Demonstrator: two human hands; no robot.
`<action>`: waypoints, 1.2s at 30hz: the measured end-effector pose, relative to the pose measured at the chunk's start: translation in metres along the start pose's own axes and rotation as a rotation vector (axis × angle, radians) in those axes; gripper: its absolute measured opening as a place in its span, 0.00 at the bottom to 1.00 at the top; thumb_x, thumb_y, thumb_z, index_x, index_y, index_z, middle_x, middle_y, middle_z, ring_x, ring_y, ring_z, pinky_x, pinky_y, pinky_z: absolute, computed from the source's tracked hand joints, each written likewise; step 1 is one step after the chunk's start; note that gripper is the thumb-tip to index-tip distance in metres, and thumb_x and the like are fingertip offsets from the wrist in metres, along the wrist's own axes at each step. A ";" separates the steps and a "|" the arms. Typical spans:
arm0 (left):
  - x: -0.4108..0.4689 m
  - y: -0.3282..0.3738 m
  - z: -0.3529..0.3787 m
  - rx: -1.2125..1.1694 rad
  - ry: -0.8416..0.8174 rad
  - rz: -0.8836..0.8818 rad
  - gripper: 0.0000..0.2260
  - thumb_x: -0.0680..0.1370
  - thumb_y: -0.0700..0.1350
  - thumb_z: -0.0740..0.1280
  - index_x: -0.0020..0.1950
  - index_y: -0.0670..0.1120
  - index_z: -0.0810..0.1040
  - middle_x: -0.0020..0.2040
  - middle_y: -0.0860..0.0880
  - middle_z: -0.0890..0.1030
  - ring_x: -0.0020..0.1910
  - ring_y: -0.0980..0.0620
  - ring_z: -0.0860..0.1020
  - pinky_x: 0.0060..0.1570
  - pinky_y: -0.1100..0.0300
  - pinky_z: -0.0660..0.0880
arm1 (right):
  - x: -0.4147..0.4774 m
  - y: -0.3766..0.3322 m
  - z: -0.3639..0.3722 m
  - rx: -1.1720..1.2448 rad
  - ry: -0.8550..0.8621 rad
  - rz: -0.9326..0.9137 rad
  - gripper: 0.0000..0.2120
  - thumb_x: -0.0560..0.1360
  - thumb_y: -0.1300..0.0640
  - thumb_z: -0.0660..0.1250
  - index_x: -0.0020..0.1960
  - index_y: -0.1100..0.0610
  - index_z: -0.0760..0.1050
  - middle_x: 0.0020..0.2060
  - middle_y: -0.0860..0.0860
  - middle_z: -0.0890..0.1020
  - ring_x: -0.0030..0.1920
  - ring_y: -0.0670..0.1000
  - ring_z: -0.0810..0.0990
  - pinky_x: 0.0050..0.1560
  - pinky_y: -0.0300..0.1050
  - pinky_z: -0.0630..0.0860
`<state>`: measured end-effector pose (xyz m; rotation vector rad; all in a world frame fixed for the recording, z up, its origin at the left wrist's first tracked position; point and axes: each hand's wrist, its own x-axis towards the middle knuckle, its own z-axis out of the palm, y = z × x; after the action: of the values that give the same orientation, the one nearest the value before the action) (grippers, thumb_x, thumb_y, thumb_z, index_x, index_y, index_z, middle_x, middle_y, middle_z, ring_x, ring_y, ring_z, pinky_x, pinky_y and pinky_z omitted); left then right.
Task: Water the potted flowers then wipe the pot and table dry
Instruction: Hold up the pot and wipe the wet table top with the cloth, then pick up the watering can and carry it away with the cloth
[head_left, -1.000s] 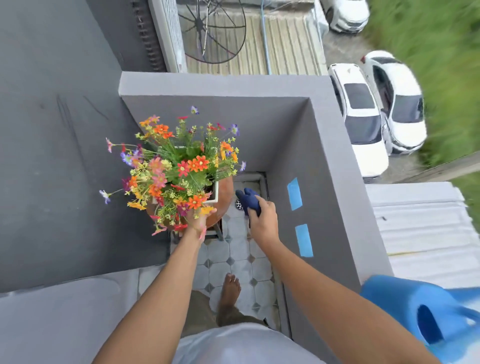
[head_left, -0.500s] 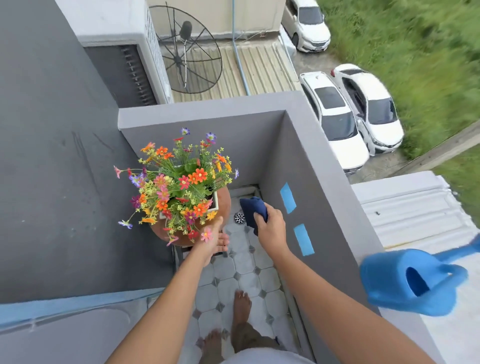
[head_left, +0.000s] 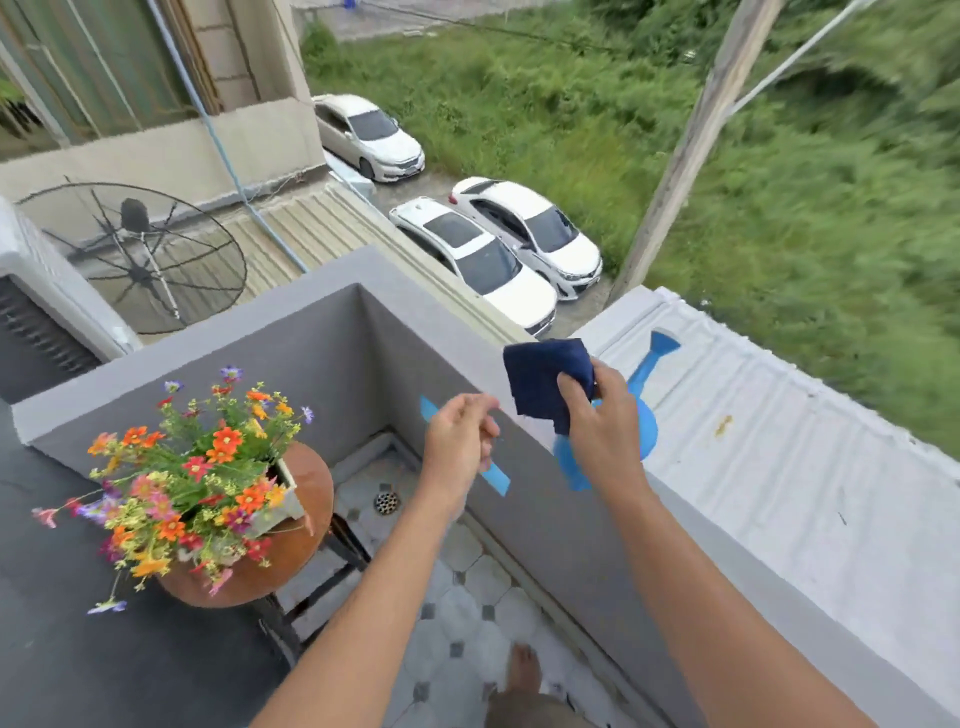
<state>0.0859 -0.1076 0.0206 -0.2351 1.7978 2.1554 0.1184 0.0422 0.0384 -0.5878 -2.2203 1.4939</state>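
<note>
A white pot (head_left: 289, 493) full of orange, pink and purple flowers (head_left: 192, 478) stands on a small round brown table (head_left: 306, 525) at the lower left. My right hand (head_left: 602, 415) is raised over the grey parapet and grips a dark blue cloth (head_left: 545, 382). My left hand (head_left: 460, 439) hovers just left of the cloth with its fingers loosely curled and nothing in it. Behind my right hand a blue watering can (head_left: 641, 410) lies on the white roof beyond the parapet, partly hidden.
The grey parapet wall (head_left: 322, 332) with blue tape strips (head_left: 496, 478) boxes in the tiled balcony floor (head_left: 467, 577), which has a drain (head_left: 387, 502). A satellite dish (head_left: 140, 254) and parked white cars (head_left: 478, 265) are below. My bare foot (head_left: 522, 670) is on the tiles.
Both hands have left the pot and table and risen to the right, to parapet height. The blue cloth went up with my right hand. The view has tilted up.
</note>
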 end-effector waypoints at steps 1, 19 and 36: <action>-0.006 0.004 0.018 0.005 -0.049 -0.005 0.08 0.79 0.44 0.63 0.49 0.40 0.79 0.30 0.50 0.73 0.23 0.54 0.65 0.24 0.61 0.60 | 0.001 -0.003 -0.021 0.024 0.052 -0.002 0.06 0.80 0.57 0.65 0.54 0.58 0.77 0.49 0.52 0.79 0.47 0.47 0.77 0.45 0.37 0.72; 0.028 -0.070 0.256 -0.555 0.218 -0.387 0.19 0.77 0.63 0.65 0.49 0.47 0.77 0.49 0.51 0.80 0.31 0.55 0.69 0.26 0.63 0.66 | 0.063 0.066 -0.210 0.119 0.298 0.105 0.06 0.80 0.58 0.66 0.56 0.52 0.77 0.55 0.54 0.80 0.52 0.49 0.78 0.51 0.41 0.72; 0.046 -0.049 0.082 -0.091 0.548 -0.054 0.22 0.82 0.61 0.54 0.39 0.45 0.70 0.33 0.51 0.69 0.26 0.54 0.66 0.26 0.60 0.65 | 0.053 0.027 -0.044 0.108 -0.266 -0.066 0.17 0.78 0.55 0.65 0.58 0.32 0.75 0.55 0.40 0.76 0.59 0.45 0.77 0.60 0.57 0.77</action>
<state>0.0660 -0.0136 -0.0237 -0.9643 1.9248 2.2839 0.1016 0.1145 0.0334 -0.2923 -2.3080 1.7302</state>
